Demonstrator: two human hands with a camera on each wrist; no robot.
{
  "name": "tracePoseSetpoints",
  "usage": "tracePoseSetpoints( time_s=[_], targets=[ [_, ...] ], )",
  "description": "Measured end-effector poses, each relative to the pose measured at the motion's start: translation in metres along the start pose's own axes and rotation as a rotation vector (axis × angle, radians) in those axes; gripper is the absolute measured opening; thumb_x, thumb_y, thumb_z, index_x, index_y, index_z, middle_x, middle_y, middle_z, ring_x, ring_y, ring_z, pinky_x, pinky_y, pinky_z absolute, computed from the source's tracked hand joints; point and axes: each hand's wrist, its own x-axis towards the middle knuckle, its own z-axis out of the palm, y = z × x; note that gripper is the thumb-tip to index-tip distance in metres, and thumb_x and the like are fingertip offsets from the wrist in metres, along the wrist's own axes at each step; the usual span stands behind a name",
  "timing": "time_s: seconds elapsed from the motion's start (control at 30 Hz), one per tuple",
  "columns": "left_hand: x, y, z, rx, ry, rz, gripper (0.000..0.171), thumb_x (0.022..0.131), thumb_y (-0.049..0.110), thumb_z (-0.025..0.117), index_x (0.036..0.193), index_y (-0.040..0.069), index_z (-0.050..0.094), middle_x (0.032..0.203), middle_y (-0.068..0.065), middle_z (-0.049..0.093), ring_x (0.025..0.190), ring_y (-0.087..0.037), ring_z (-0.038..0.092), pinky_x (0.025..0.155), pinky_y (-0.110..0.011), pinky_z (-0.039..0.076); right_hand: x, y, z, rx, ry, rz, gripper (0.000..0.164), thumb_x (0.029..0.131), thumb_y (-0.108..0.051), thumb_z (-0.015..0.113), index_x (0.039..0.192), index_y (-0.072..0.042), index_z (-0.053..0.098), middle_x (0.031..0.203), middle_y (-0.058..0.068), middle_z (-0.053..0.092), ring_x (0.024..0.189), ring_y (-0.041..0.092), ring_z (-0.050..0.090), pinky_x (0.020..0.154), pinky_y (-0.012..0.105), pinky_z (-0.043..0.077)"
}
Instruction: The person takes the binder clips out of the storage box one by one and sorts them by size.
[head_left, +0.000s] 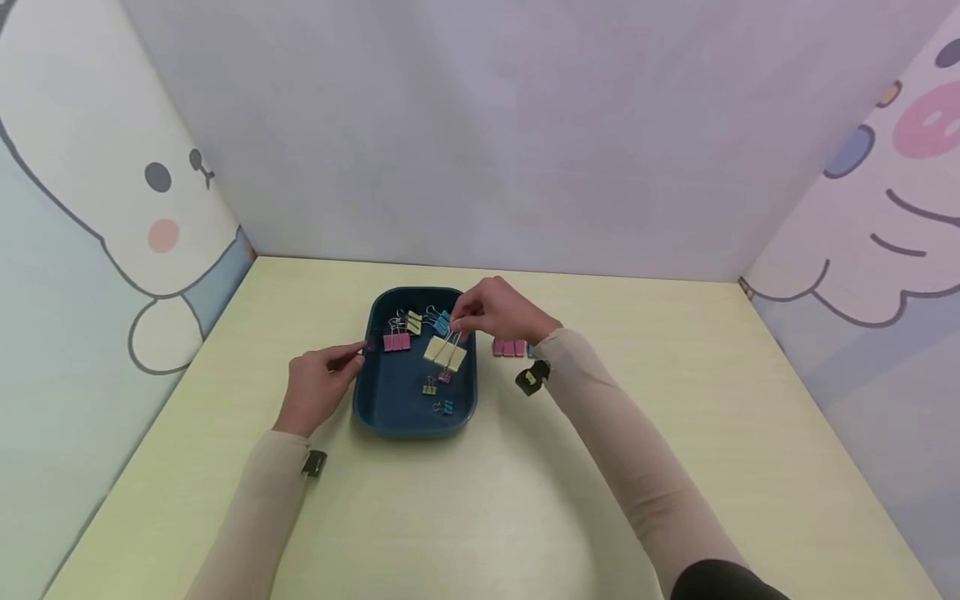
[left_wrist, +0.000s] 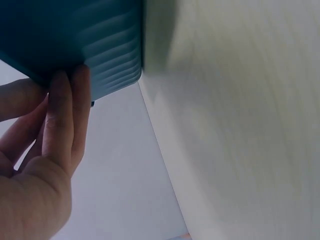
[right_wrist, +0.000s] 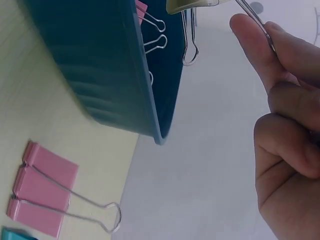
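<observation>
My right hand [head_left: 502,308] pinches a wire handle of a large pale yellow binder clip [head_left: 444,354], holding it over the dark blue tray [head_left: 393,400]. The right wrist view catches only an edge of this clip [right_wrist: 192,5] beside the tray wall [right_wrist: 100,75]. With its fingers at the left rim, my left hand [head_left: 318,385] holds the tray; its fingertips [left_wrist: 59,87] meet the ribbed outer wall. Inside lie a pink clip [head_left: 397,342], a yellow clip [head_left: 414,322], a blue clip [head_left: 442,322] and several smaller ones, including a blue one [head_left: 447,407].
On the table [head_left: 637,400], just right of the tray, lies a large pink binder clip [right_wrist: 50,187]. A blue clip [right_wrist: 15,234] is next to it, mostly cut off or hidden behind my right wrist. Printed panels [head_left: 480,150] rise around the table's back and sides.
</observation>
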Motion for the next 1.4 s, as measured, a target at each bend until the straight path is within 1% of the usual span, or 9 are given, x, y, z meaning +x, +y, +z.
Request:
tracePoseSetpoints(
  time_s=[0.17,0.4,0.47,0.73,1.0,1.13,1.27,1.33,1.4],
  targets=[
    [-0.001,0.001,0.0,0.002,0.001,-0.002,0.031,0.099,0.015,0.064,0.128,0.007,0.07,0.115,-0.022,0.074,0.098,-0.034,0.073,0.084,-0.05,0.06,-0.013,0.006,-0.01,0.026,0.037,0.002,0.009,0.094,-0.013,0.07,0.092,-0.009,0.079,0.086,0.005,0.077,0.073,0.013,0.073,0.08,0.03,0.061],
    [-0.001,0.002,0.0,-0.001,-0.001,-0.009,0.031,0.099,0.015,0.064,0.128,0.007,0.069,0.116,-0.022,0.074,0.099,-0.035,0.073,0.085,-0.05,0.06,-0.034,0.019,-0.023,0.04,0.076,0.019,0.008,0.092,-0.007,0.071,0.093,-0.005,0.079,0.086,0.008,0.078,0.077,0.03,0.076,0.077,0.032,0.062],
    [-0.001,0.001,-0.001,0.002,0.004,-0.009,0.031,0.099,0.015,0.064,0.128,0.007,0.07,0.115,-0.022,0.074,0.097,-0.034,0.073,0.085,-0.049,0.06,-0.037,0.023,-0.026,0.036,0.08,0.028,0.008,0.093,-0.008,0.071,0.093,-0.006,0.079,0.086,0.008,0.077,0.077,0.03,0.075,0.077,0.031,0.061],
    [-0.001,0.001,0.0,0.001,-0.003,-0.016,0.031,0.099,0.015,0.064,0.128,0.007,0.069,0.114,-0.022,0.075,0.093,-0.031,0.072,0.083,-0.048,0.061,-0.058,0.039,-0.042,0.019,0.082,0.067,0.01,0.094,-0.009,0.07,0.094,-0.004,0.078,0.084,0.008,0.077,0.071,0.013,0.071,0.071,0.028,0.058],
    [-0.001,0.001,-0.003,-0.003,0.006,0.025,0.031,0.099,0.014,0.064,0.128,0.006,0.069,0.113,-0.022,0.075,0.098,-0.035,0.074,0.083,-0.05,0.061,-0.09,0.063,-0.057,-0.037,0.053,0.174,0.01,0.094,-0.006,0.069,0.093,-0.004,0.078,0.083,0.008,0.077,0.071,0.013,0.068,0.068,0.027,0.053],
    [-0.001,0.002,-0.004,-0.011,-0.001,0.019,0.032,0.099,0.013,0.063,0.129,0.006,0.068,0.115,-0.022,0.074,0.101,-0.037,0.074,0.083,-0.05,0.061,-0.106,0.076,-0.066,-0.067,0.034,0.21,0.009,0.094,-0.008,0.069,0.094,-0.005,0.078,0.085,0.007,0.077,0.072,0.013,0.069,0.069,0.028,0.053],
    [-0.001,0.002,-0.004,-0.015,-0.003,0.008,0.032,0.099,0.013,0.063,0.13,0.006,0.068,0.117,-0.022,0.074,0.102,-0.037,0.073,0.085,-0.05,0.06,-0.115,0.086,-0.075,-0.114,0.0,0.247,0.009,0.094,-0.007,0.069,0.095,-0.005,0.078,0.089,0.008,0.078,0.073,0.011,0.07,0.073,0.028,0.055],
    [-0.002,0.002,-0.003,-0.019,-0.004,0.007,0.032,0.099,0.014,0.063,0.13,0.006,0.068,0.117,-0.022,0.073,0.103,-0.037,0.073,0.086,-0.05,0.06,-0.118,0.089,-0.079,-0.127,-0.017,0.266,0.01,0.094,-0.006,0.068,0.095,-0.005,0.078,0.091,0.01,0.078,0.073,0.011,0.07,0.071,0.028,0.054],
    [-0.002,0.002,-0.002,-0.021,-0.008,-0.001,0.032,0.099,0.014,0.063,0.13,0.006,0.068,0.118,-0.022,0.073,0.103,-0.037,0.073,0.086,-0.05,0.06,-0.118,0.093,-0.083,-0.13,-0.036,0.282,0.01,0.094,-0.006,0.068,0.096,-0.004,0.078,0.09,0.011,0.077,0.07,0.01,0.067,0.063,0.027,0.052]
  ],
)
